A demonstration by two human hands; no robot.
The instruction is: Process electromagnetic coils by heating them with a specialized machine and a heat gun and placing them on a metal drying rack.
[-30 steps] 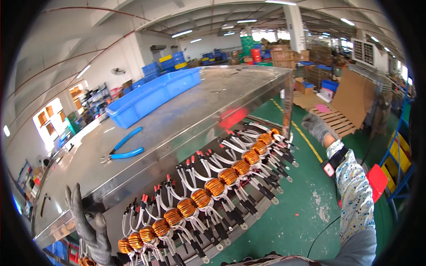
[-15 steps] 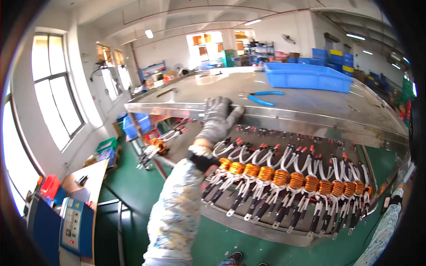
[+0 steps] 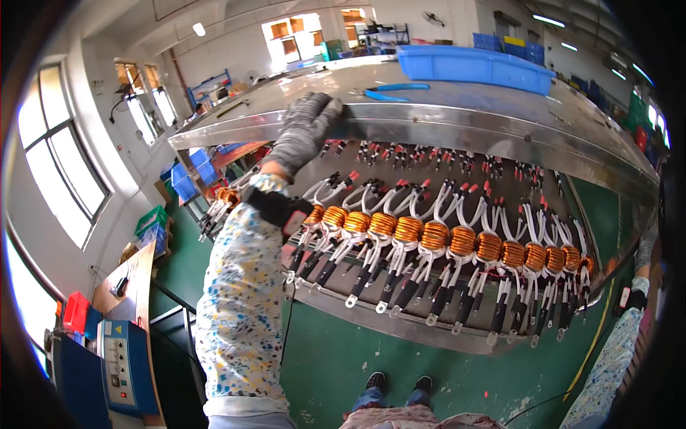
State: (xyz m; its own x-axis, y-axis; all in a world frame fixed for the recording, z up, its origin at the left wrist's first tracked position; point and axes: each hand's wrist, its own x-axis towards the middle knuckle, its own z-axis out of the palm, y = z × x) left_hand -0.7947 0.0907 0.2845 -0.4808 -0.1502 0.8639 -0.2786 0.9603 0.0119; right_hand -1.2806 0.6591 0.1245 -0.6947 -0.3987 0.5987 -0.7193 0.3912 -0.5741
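Observation:
My left hand [image 3: 306,129], in a grey glove, is hooked over the front rim of a metal table [image 3: 429,121], its fingers closed on the top edge. At the far right my right hand [image 3: 645,252], also gloved, is beside the table's right end; its fingers are too small and blurred to make out. On the lower shelf, below the tabletop, a row of copper-wound coils [image 3: 409,229] lies side by side. White-sleeved leads with black ends and ring terminals [image 3: 382,307] hang toward me over the shelf's front edge.
A blue plastic bin [image 3: 471,68] and blue-handled pliers [image 3: 393,90] lie on the tabletop. Red-tipped leads [image 3: 429,154] fill the shelf's back. Left are a wooden bench [image 3: 136,286] and a blue control box [image 3: 127,365]. A cable [image 3: 532,407] crosses the green floor.
My view has tipped downward, so my feet and more floor show. The table and coils sit higher and further left in view. My left hand stays on the rim.

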